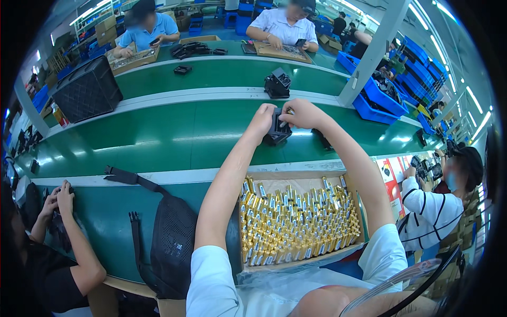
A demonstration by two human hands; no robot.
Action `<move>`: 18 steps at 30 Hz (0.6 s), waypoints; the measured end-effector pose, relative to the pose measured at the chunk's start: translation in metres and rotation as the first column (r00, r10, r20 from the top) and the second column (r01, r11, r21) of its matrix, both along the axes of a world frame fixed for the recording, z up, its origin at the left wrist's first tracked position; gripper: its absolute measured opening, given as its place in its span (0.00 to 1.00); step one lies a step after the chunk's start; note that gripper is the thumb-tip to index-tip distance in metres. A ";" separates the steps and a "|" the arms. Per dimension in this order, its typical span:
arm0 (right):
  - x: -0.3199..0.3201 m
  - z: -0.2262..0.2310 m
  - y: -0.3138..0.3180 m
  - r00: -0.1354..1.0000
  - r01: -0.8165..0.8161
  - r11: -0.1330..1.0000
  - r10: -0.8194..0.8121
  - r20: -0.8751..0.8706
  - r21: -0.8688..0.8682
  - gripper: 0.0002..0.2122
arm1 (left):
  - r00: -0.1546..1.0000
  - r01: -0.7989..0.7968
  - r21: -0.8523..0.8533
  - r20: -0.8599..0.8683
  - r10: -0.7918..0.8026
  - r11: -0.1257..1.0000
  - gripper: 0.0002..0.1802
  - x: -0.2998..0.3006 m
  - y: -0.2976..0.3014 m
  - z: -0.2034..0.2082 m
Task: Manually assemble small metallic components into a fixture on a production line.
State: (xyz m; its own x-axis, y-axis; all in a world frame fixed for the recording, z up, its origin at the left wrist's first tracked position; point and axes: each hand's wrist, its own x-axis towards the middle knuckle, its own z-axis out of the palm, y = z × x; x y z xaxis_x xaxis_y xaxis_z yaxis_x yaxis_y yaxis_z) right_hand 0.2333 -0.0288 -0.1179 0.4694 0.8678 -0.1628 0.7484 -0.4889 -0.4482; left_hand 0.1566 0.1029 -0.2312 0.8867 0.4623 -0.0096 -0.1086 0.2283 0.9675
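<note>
Over the green conveyor belt, my left hand (262, 120) grips a black box-shaped plastic device (277, 131) by its left side. My right hand (303, 114) is closed at the opening of that device, its thumb and fingers pinching a small gold battery (290, 111), mostly hidden by the fingers. Between my forearms sits an open cardboard box (296, 178) packed with many gold cylindrical batteries (296, 222). Another black device (278, 83) stands just beyond my hands, on the rail. A further dark part (322, 139) lies right of my right hand, partly covered by the forearm.
A black strapped bag (171, 238) lies left of the battery box. Beyond it, a co-worker's hands (57, 203) handle something dark. Two people work across the belt (153, 124), with cardboard trays before them. A black crate (88, 89) stands far left; blue bins (377, 100) and a post (374, 53) far right.
</note>
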 end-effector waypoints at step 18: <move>-0.010 -0.020 0.027 0.913 0.236 0.923 -0.104 -0.394 0.304 0.11 | 0.985 -0.169 -0.314 -0.027 0.169 0.934 0.21 0.006 0.017 -0.002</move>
State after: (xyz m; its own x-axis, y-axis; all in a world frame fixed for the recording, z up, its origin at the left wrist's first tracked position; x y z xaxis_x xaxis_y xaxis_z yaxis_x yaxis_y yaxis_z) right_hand 0.2234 -0.0022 -0.1375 0.5796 0.8125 -0.0626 0.4189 -0.3629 -0.8324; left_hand 0.1628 0.1198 -0.2333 0.7959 0.5788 -0.1780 -0.1729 0.4989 0.8492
